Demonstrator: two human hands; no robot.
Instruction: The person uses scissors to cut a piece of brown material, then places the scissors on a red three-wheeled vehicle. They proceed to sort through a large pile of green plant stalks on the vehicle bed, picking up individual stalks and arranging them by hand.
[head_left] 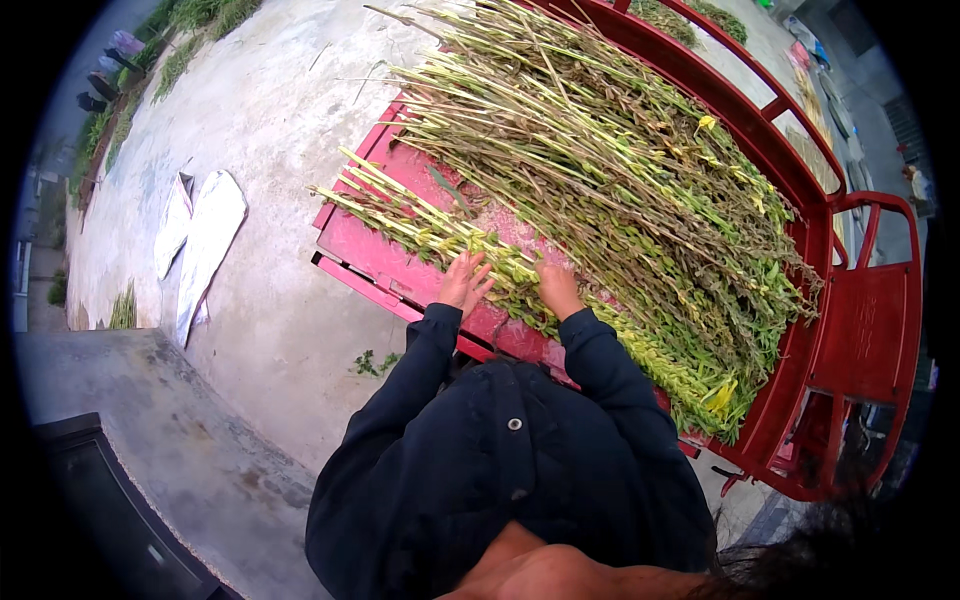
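A small bunch of cut green-yellow stalks (420, 224), which look like sesame with pods along them, lies across the near edge of a red cargo bed (350, 240). My left hand (465, 283) rests against the near side of this bunch, palm partly up and fingers apart. Farther right along the same bunch, my right hand (558, 288) is closed around the stalks, its fingertips partly hidden. Beyond both hands lies a big heap of similar stalks (600, 150), bare ends to the left and leafy, browning tops to the right.
Red metal rails (815, 150) bound the bed's far side, and an upright red frame (868, 330) stands at its right end. White sacks (212, 240) lie on the concrete ground at left. A low grey ledge (170, 400) is at lower left. Loose debris (495, 222) dots the bed.
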